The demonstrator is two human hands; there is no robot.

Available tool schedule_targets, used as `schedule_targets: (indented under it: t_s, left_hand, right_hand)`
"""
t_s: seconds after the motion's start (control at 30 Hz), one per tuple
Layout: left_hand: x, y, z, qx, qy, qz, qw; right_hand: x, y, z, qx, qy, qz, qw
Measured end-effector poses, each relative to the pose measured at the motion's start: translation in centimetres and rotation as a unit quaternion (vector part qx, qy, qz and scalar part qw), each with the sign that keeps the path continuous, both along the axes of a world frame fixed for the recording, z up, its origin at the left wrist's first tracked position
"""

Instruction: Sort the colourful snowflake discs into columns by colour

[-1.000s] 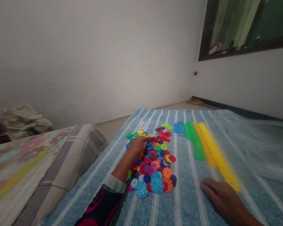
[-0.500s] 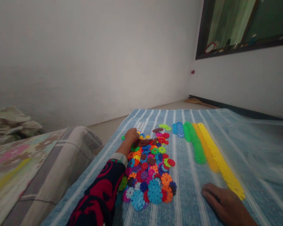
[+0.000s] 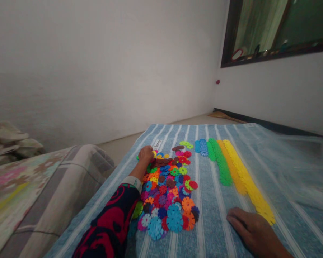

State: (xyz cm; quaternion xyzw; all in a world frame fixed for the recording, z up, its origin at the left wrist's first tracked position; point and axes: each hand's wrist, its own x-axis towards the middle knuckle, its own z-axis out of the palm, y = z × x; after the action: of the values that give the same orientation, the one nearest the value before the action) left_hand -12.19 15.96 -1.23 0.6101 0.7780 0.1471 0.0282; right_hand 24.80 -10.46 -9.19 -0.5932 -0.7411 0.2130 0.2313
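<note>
In the head view, the left hand (image 3: 146, 154) has its fingers curled over the far-left edge of a heap of multicoloured, notched, flower-shaped plastic discs (image 3: 163, 197); whether it pinches one is hidden. Overlapping dark-brown notched discs (image 3: 164, 162) lie just right of its fingertips. The right hand (image 3: 249, 225) lies loosely curled, its palm hidden, just beside the near end of a bright-yellow row of overlapping discs (image 3: 247, 179). The discs look light, thin, fairly stiff and perhaps slippery; their notched rims should offer the best hold. Compared with one second ago, the left hand is farther out and left, uncovering more brown discs; the right hand is little changed.
</note>
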Motion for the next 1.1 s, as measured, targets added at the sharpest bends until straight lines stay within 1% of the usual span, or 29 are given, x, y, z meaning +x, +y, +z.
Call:
schedule_targets:
  t_s: [0.1,0.17,0.23,0.33,0.4,0.43,0.47,0.57,0.67,0.73,0.8,0.9,0.97,1.03,1.1]
  left_hand:
    - [-0.2,-1.0,0.8,0.017,-0.059,0.003,0.998]
    - [0.2,-2.1,1.2,0.03,-0.099,-0.007,0.995]
    - [1.1,-3.6,1.5,0.037,-0.135,-0.028,0.99]
    - [3.3,-6.6,1.5,0.028,-0.217,-0.089,0.972]
    - [5.4,-9.1,1.4,0.016,-0.344,-0.157,0.926]
    - [6.5,-10.3,1.2,-0.004,-0.389,-0.177,0.904]
    - [7.6,-11.5,1.1,-0.027,-0.423,-0.183,0.887]
    - [11.1,-14.9,0.6,-0.099,-0.498,-0.205,0.837]
    - [14.1,-17.4,0.1,-0.157,-0.541,-0.217,0.797]
    - [15.4,-18.5,-0.3,-0.192,-0.555,-0.224,0.778]
    - [16.3,-19.2,-0.6,-0.222,-0.561,-0.231,0.764]
    - [16.9,-19.7,-1.0,-0.236,-0.569,-0.232,0.753]
    - [17.0,-19.8,-1.3,-0.237,-0.583,-0.229,0.743]
    - [17.0,-19.9,-1.5,-0.242,-0.605,-0.226,0.724]
    - [17.0,-20.0,-1.7,-0.245,-0.626,-0.226,0.705]
  right_hand:
    - [-0.2,0.0,0.1,0.006,-0.006,-0.007,1.0]
    - [-0.4,0.0,0.3,0.009,-0.004,-0.005,1.0]
    - [-0.5,0.0,0.7,0.012,0.007,-0.008,1.0]
    - [-0.6,0.0,1.7,0.021,0.036,-0.025,0.999]
    - [-0.8,0.0,2.2,0.034,0.057,-0.033,0.997]
    - [-0.8,0.0,2.4,0.045,0.065,-0.034,0.996]
    - [-0.9,0.0,2.6,0.06,0.071,-0.037,0.995]
    - [-1.1,-0.2,2.8,0.126,0.08,-0.038,0.988]
    - [-1.4,-0.4,3.2,0.177,0.067,0.005,0.982]
    - [-1.6,-0.6,3.5,0.196,0.041,0.047,0.979]
    - [-1.8,-0.8,3.8,0.208,0.007,0.075,0.975]
    - [-2.0,-0.9,4.1,0.214,-0.005,0.084,0.973]
    - [-2.0,-0.9,4.1,0.196,0.043,0.066,0.977]
    - [-2.1,-0.7,3.9,0.145,0.14,0.03,0.979]
    - [-2.3,-0.4,3.6,0.074,0.256,-0.008,0.964]
